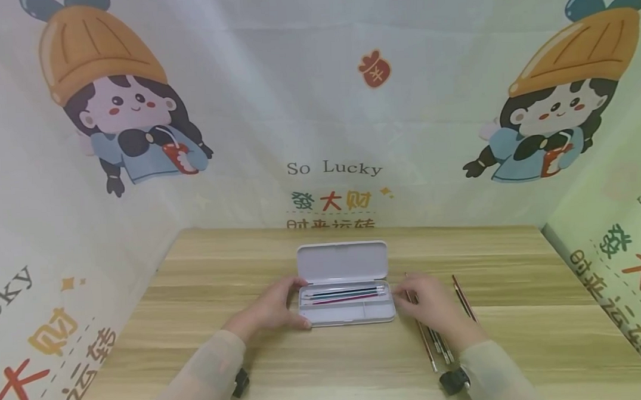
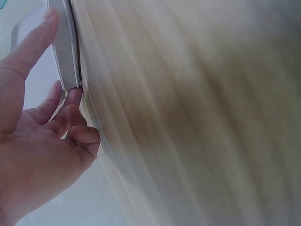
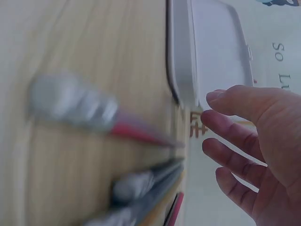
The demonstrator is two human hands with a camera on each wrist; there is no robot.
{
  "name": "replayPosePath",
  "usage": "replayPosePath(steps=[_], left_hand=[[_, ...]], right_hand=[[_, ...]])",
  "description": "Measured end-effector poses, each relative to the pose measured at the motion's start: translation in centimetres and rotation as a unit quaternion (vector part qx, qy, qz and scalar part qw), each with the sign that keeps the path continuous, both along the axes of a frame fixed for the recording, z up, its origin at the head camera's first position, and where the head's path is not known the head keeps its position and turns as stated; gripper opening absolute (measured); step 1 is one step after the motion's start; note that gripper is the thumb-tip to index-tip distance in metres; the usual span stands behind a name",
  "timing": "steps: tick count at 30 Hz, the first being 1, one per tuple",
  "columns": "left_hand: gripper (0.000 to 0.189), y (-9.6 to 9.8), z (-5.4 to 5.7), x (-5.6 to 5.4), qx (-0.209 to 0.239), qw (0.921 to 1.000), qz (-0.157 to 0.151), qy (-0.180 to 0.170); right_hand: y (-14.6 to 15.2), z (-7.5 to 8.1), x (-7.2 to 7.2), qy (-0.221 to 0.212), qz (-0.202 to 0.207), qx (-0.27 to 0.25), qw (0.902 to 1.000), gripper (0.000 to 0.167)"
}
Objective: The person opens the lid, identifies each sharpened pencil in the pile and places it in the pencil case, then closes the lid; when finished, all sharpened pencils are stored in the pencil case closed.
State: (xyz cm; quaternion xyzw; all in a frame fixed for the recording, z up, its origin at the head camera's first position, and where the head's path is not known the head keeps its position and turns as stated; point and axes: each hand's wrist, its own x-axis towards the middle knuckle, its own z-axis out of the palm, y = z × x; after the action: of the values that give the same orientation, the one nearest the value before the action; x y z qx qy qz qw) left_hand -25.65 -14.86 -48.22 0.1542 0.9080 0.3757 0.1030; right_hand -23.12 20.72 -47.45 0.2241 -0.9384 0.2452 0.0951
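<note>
A white pencil case lies on the table with its lid raised at the back. Several pencils lie lengthwise in its rear compartment; a divider splits the front part. My left hand grips the case's left end, thumb at the front corner and fingers at the rear. My right hand is beside the case's right end, its fingers loosely bent and nothing visible between them. Under and beside that hand lie several loose pencils, with white ends toward me. In the right wrist view, one red pencil is close and blurred.
More dark and red pencils lie right of my right hand. The wooden table meets a printed cloth at the back and sides. Each wrist carries a small black device.
</note>
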Motion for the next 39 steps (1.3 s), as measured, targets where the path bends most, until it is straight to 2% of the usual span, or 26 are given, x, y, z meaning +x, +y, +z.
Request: replayPosePath(steps=[6,14,26,39], left_hand=[[0.088,-0.1,0.2,0.0,-0.003,1.0,-0.007,0.004],[0.087,0.0,0.0,0.0,-0.002,1.0,-0.004,0.004],[0.088,0.0,-0.2,-0.1,-0.006,0.9999,-0.004,0.008],[0.088,-0.1,-0.4,-0.3,-0.001,1.0,-0.002,0.008]], right_hand=[[1.6,0.2,0.8,-0.016,-0.037,0.023,0.9989,0.015],[3.2,-0.1,1.2,-0.043,-0.068,0.035,0.9962,0.015],[3.7,0.0,1.3,-0.058,-0.078,0.044,0.9943,0.017],[3.4,0.1,0.9,-0.061,-0.104,0.09,0.9886,0.019]])
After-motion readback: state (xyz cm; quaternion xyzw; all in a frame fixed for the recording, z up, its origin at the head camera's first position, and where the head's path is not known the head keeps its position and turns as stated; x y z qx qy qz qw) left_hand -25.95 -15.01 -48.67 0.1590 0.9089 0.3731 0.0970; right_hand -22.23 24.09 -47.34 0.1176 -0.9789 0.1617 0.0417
